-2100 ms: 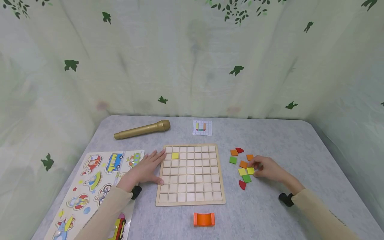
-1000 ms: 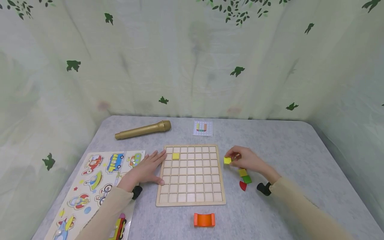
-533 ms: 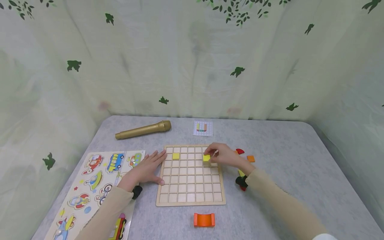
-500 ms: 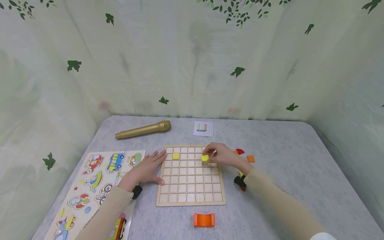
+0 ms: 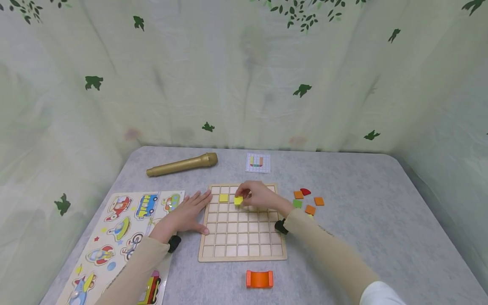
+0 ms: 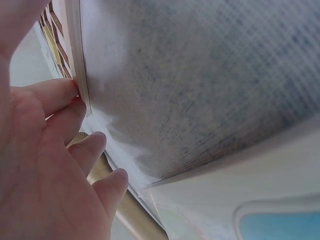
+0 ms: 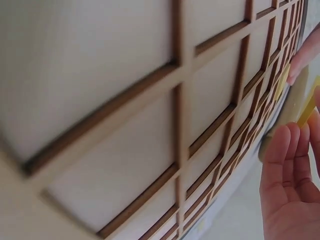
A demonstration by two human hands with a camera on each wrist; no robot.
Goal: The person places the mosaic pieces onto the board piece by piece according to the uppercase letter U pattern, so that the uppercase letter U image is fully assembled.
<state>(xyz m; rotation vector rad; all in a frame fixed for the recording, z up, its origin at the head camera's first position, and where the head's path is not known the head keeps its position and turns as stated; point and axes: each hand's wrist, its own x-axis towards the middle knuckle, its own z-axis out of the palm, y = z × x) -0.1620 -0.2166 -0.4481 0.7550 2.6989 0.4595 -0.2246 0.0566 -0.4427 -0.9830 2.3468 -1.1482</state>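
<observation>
A wooden grid board (image 5: 242, 257) lies in the middle of the table, and one yellow square tile (image 5: 223, 198) sits in a cell of its second row. My right hand (image 5: 259, 195) pinches another yellow square tile (image 5: 238, 201) above the board, to the right of the placed one. The held tile (image 7: 309, 106) also shows at the right edge of the right wrist view. With fingers spread, my left hand (image 5: 184, 215) rests against the board's left edge. In the left wrist view its fingertips (image 6: 67, 90) touch the board's side.
Right of the board lie orange tiles (image 5: 319, 201), a green tile (image 5: 297, 203) and a red piece (image 5: 305, 191); my right forearm hides others. A pattern card (image 5: 257, 163) and gold microphone (image 5: 182, 164) lie behind. A picture puzzle board (image 5: 126, 228) is left, an orange block (image 5: 259, 279) in front.
My right hand took a yellow tile from the loose pieces on the right and carried it leftward over the board. The left hand has stayed at the board's edge.
</observation>
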